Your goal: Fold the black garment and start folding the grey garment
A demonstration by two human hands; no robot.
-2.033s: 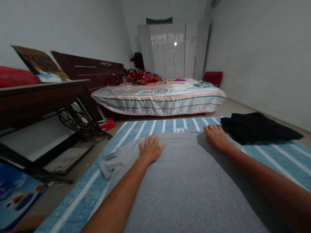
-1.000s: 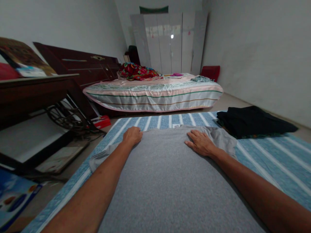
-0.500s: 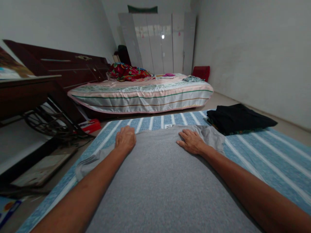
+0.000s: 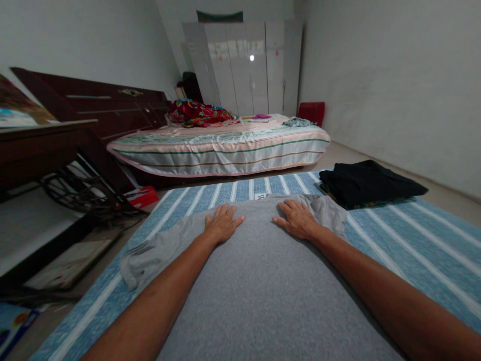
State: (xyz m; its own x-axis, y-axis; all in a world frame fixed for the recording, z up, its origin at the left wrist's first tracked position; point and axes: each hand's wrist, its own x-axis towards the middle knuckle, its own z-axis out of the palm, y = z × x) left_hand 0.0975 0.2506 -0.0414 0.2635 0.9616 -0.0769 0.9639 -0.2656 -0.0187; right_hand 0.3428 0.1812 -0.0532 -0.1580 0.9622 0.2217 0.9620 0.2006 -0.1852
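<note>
Your left hand [image 4: 222, 224] and right hand [image 4: 297, 219] lie flat, thumbs apart from fingers, on the grey shirt [image 4: 259, 265] reaching to six o'clock; black clothing [image 4: 372, 183] sits at two, the bed [image 4: 225, 150] at twelve.

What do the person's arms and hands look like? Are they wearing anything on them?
The left forearm and right forearm are bare in view: no sleeves, watch or bracelet. The left hand and right hand have no gloves, and I can't see any rings.
</note>
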